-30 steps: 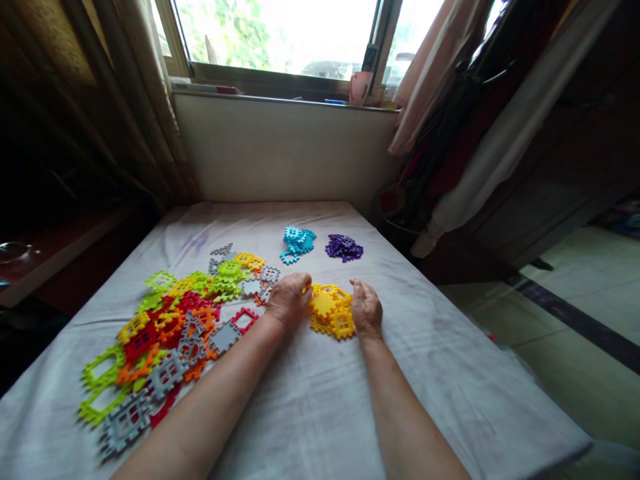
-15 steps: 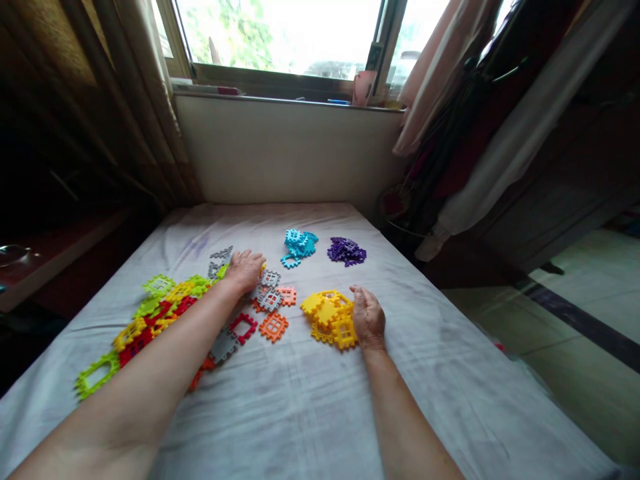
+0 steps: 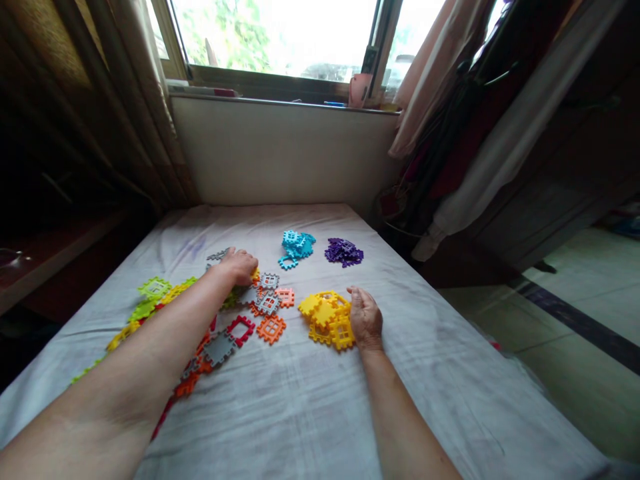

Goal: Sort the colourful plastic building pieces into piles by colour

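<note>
My left hand (image 3: 241, 267) reaches over the far part of a mixed heap of plastic interlocking tiles, its fingers bent down over a yellow tile (image 3: 255, 275) whose edge shows at the fingertips. Grey tiles (image 3: 269, 304), orange tiles (image 3: 271, 329) and a red frame tile (image 3: 241, 329) lie close by. My left forearm hides much of the heap. Loosely curved, my right hand (image 3: 367, 320) rests on its side against the right edge of a pile of yellow tiles (image 3: 325, 313). No tile shows in it, though its palm side is partly hidden.
Farther back on the white bedsheet (image 3: 310, 413) sit a turquoise tile pile (image 3: 297, 245) and a purple tile pile (image 3: 344, 251). Green tiles (image 3: 155, 287) lie at the left. A low wall (image 3: 285, 153) and window stand behind; clothes (image 3: 475, 187) hang at the right.
My left hand has drawn slightly back and left, and the yellow tile has moved with it. My right hand stays beside the yellow pile. The view has shifted slightly.
</note>
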`<state>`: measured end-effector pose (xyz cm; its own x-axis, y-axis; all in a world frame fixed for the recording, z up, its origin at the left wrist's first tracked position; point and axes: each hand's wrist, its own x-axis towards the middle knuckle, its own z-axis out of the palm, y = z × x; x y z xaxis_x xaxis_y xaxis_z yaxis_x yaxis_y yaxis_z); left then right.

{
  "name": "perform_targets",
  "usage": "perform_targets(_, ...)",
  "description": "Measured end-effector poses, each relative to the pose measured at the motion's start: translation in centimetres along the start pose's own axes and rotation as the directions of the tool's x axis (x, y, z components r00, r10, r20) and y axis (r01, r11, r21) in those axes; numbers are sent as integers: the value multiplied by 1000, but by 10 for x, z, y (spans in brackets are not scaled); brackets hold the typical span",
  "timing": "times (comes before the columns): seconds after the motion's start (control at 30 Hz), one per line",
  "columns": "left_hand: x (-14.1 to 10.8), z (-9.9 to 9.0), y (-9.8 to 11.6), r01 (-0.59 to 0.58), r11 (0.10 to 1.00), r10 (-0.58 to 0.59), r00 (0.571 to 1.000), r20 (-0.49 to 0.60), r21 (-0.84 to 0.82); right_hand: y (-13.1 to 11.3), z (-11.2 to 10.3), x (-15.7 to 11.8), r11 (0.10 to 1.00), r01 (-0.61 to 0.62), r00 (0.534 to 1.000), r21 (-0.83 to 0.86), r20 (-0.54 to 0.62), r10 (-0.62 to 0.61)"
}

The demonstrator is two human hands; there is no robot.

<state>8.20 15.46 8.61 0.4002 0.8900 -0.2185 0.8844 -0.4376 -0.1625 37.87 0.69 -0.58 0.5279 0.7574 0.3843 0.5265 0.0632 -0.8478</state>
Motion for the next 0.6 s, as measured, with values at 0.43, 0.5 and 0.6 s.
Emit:
perform_targets(0.43, -25, 8, -14, 23, 959, -95, 965, -246, -282, 3, 2, 1, 1000, 13, 1000, -3, 3, -13)
perform_targets(0.5, -31, 16, -11, -56, 882, -119, 935, -334, -468, 3, 2, 1, 1000, 12, 1000, -5, 6, -12)
perform_targets(0.6, -45, 25, -2, -173, 680, -175, 905, -387, -713, 1, 1, 1, 1000, 4, 1000, -4, 9, -4)
